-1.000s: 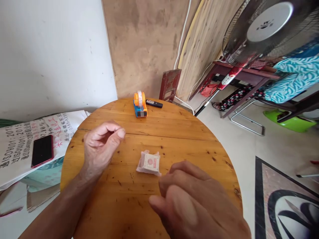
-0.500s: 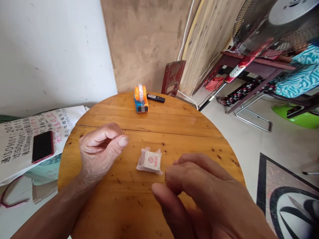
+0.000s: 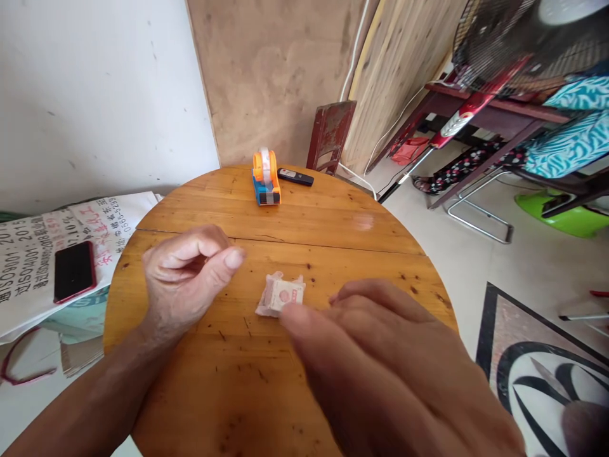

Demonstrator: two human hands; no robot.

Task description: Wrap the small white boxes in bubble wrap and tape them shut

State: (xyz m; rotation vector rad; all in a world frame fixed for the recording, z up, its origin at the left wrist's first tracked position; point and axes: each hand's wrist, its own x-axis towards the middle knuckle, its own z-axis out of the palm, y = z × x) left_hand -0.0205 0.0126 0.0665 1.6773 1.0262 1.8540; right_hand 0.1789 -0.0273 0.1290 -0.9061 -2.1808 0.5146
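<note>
A small square packet [image 3: 280, 295], pale with red print and wrapped in crinkled clear film, lies on the round wooden table [image 3: 223, 381]. To its left, my left hand [image 3: 190, 273] is raised with curled fingers and the thumb pressed to the index finger. Anything in that pinch is too small or hidden to make out. My right hand [image 3: 380, 355] hovers close to the camera, slightly blurred. Its thumb stretches out apart from the fingers and covers the packet's lower right corner in view. Nothing shows in the right hand.
An orange and blue tape dispenser [image 3: 266, 181] and a black remote [image 3: 295, 177] stand at the table's far edge. A phone [image 3: 75, 271] lies on a printed sack [image 3: 33, 254] at left. Beyond are a wooden chair [image 3: 330, 136], a fan [image 3: 518, 44] and a seated person [image 3: 571, 133].
My right hand has turned, its thumb rising and swinging over the packet's corner. My left hand keeps its pinch. The whole view has shifted slightly.
</note>
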